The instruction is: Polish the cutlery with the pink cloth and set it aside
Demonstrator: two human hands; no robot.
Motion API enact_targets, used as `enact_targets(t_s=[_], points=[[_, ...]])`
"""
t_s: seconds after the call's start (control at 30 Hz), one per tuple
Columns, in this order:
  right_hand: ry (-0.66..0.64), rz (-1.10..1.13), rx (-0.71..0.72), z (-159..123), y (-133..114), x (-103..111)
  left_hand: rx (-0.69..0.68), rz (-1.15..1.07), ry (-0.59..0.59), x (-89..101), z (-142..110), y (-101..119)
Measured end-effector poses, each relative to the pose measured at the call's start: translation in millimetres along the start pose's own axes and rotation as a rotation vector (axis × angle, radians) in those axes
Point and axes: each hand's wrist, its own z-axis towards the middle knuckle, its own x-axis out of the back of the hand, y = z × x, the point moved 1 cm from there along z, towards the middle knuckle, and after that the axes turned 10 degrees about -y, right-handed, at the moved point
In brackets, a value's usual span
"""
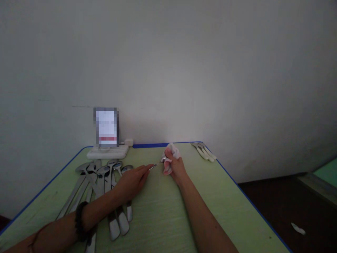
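green table point(158, 218) below, spoon point(157, 164) bridges left fingers point(145, 170) and cloth point(174, 149) in right fingers point(169, 153).

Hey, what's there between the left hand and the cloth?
In the head view, a metal spoon bridges the stretch from the left hand to the pink-and-white cloth.

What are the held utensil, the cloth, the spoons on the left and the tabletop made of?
Held utensil: likely metal, thin and shiny.
Cloth: apparently soft, matte fabric, bunching in loose folds.
Spoons: probably polished stainless steel, given their silvery gleam.
Tabletop: pale green with fine streaks; perhaps laminate, though painted wood is possible.
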Motion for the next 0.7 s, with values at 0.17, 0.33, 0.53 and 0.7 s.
enact_targets(t_s=[0.17, 0.33, 0.53, 0.7], points=[[-0.019, 0.144, -0.02, -1, -6, -5, 0.024, -0.133, 0.046, 3.5, 2, 3], [-0.169, 0.223, -0.068, -7, -9, -8, 0.065, -0.251, 0.1, 8.0, 4, 1], [-0.189, 0.235, -0.16, -9, -5, -6, 0.093, -0.253, 0.098, 9.6, 4, 3], [-0.086, 0.305, -0.098, -3, -9, 1, 0.062, -0.193, 0.04, 9.1, 3, 5]])
